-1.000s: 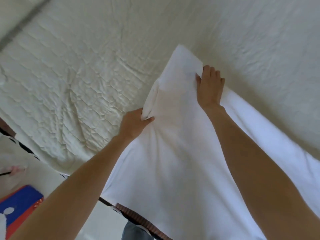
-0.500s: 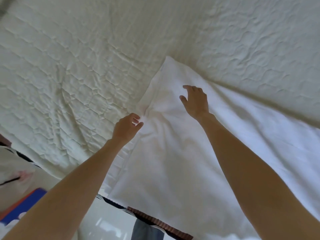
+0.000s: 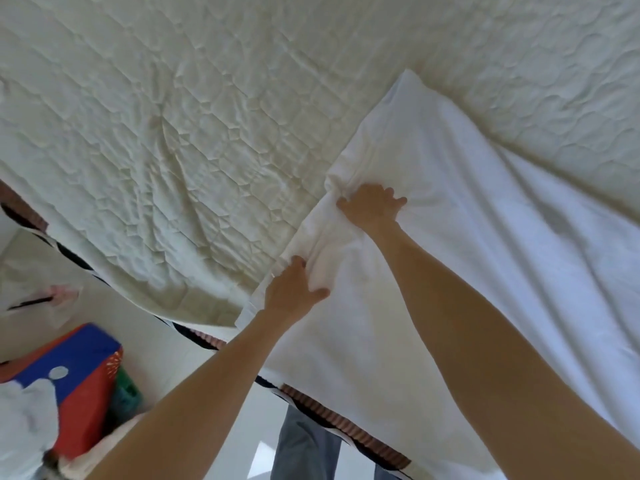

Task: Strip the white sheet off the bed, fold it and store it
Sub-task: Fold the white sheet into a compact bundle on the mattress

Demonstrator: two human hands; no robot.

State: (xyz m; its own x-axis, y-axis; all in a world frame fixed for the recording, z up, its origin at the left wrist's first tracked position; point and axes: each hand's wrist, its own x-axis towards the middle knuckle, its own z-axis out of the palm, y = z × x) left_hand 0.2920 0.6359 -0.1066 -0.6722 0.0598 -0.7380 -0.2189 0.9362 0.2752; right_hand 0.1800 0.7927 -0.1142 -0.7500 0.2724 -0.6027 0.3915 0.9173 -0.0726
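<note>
Your left hand (image 3: 292, 292) has its fingers curled into a bunch of the smooth white cotton sheet (image 3: 467, 258) at its left edge, thumb pressed on top of the fold. Your right hand (image 3: 372, 204) grips the same edge a little farther up the bed, fingers dug into the gathered cloth so that creases run out from both grips. That sheet lies folded over on the right part of the bed, one corner pointing away from you, its near end hanging over the bedside. Under and around it spreads the cream quilted mattress cover (image 3: 166, 140), wrinkled to the left. Down on the floor at the left sits a blue and red box (image 3: 78, 362).
</note>
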